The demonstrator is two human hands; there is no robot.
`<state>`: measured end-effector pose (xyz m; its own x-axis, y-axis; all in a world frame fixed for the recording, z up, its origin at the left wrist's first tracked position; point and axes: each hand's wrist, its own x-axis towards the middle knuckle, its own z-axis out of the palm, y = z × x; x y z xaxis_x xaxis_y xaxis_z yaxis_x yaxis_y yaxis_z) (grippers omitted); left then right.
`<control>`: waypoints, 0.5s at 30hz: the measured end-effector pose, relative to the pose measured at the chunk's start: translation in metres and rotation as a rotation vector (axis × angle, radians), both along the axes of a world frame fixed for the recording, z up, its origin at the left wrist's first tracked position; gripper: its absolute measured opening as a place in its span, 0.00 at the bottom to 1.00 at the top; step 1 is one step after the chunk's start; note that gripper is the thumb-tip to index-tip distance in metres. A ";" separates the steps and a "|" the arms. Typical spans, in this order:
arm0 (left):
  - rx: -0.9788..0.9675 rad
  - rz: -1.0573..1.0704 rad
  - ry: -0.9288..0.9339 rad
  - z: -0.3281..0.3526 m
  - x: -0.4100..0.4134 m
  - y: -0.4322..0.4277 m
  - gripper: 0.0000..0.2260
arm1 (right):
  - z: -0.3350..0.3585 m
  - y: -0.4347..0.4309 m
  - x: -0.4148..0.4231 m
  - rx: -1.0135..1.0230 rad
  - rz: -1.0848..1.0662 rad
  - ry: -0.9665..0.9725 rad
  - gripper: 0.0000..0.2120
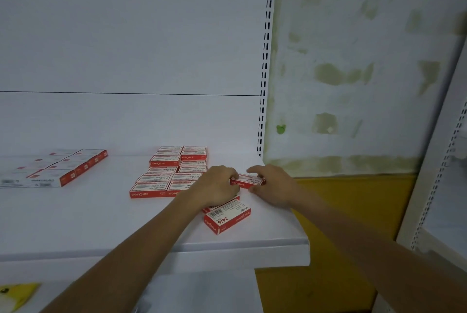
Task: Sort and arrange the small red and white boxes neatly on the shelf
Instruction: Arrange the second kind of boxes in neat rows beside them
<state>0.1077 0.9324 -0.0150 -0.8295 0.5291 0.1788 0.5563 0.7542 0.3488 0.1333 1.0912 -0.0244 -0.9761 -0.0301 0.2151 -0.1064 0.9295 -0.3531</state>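
Your two bare arms reached over the front edge of the white metal shelf (75, 224). Your left hand (214, 187) and your right hand (271, 186) met on one small red and white cardboard box (249, 181), which was lifted a little or lay tilted near the right end of the shelf; I cannot tell if it touched the surface. The grip of the left hand was closed on the left end of this box, with the fingers curled over it. The grip of the right hand was closed on the right end, the thumb on top and the fingers below.

Just in front of your left hand lay another red and white box with a barcode label (227, 218), flat but turned at an angle to the shelf edge. A third box was partly hidden under your left wrist, touching the barcode one.

To the left of your hands stood the arranged group of red and white boxes (171, 173), set in two columns side by side, with the far ones stacked higher. Well apart, at the left end of the shelf, was a second block of white boxes with red ends (63, 166), also in tidy rows.

At the right of the shelf stood a white slotted upright post (265, 59), and behind it a stained white wall (353, 59).
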 end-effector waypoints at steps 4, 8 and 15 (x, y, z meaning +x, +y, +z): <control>0.079 -0.007 -0.040 -0.002 0.001 0.000 0.16 | -0.002 0.000 0.002 -0.040 -0.065 0.025 0.24; 0.218 -0.018 -0.031 -0.003 0.000 0.000 0.13 | -0.004 0.002 0.003 -0.090 -0.088 0.085 0.17; 0.505 0.013 0.055 0.017 -0.012 -0.018 0.09 | 0.020 -0.021 -0.003 -0.196 -0.094 0.260 0.16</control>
<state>0.0955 0.9140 0.0017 -0.8176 0.3550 0.4533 0.5758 0.5056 0.6425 0.1298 1.0699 -0.0043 -0.8845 0.1239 0.4498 -0.1335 0.8565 -0.4986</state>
